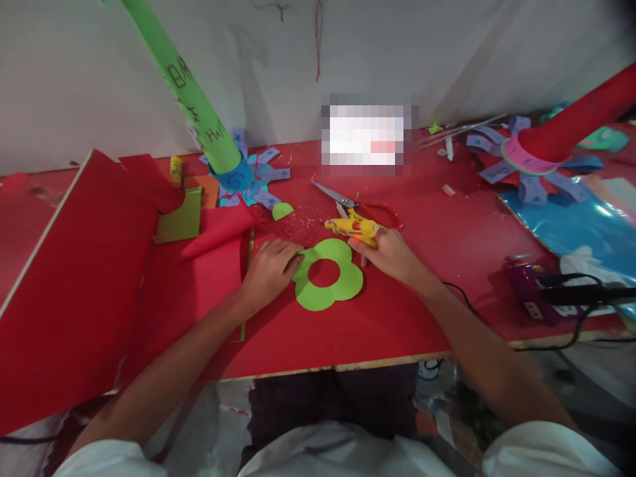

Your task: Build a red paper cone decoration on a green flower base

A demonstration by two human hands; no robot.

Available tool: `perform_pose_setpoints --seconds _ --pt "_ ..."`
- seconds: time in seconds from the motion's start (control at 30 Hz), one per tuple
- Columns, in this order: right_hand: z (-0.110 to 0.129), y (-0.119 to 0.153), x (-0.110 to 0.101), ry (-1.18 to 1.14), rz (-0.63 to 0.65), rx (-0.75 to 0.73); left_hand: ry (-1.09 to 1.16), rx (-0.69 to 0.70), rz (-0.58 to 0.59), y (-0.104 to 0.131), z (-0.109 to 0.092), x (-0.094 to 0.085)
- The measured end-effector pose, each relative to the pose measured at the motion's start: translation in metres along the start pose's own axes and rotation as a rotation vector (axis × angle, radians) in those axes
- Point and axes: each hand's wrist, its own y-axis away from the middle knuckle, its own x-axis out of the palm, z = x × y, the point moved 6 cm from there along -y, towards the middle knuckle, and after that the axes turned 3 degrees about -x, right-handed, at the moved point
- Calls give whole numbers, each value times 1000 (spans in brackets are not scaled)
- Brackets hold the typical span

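A lime-green paper flower [354, 277] with a round hole in its middle lies flat on the red table. My left hand [269, 270] has its fingers curled at the flower's left petal, pinching or pressing the edge; the fingertips are partly hidden. In my right hand [395, 257] is a yellow hot glue gun [348, 228], its nozzle pointing left just above the flower's upper edge. A small red light glows near the gun's grip. Directly behind the gun rest scissors [340, 196] with red handles. A small green paper piece [283, 211] sits beyond my left hand.
A tall green paper tube [199, 106] with a flower-like base stands at back left; a red tube [586, 109] leans at right. A large red board [74, 298] slants up at left. A purple box [534, 291] and black cords lie at right.
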Motion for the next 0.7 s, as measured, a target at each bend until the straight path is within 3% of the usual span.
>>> perform_pose_setpoints --seconds 0.17,0.57,0.7 --pt "-5 -1 -3 45 -30 29 6 -14 15 0 1 1" --pt "-1 -3 -7 88 -89 -68 22 -31 20 0 2 1" --pt "-10 -1 -7 5 -65 3 52 -36 9 0 2 2"
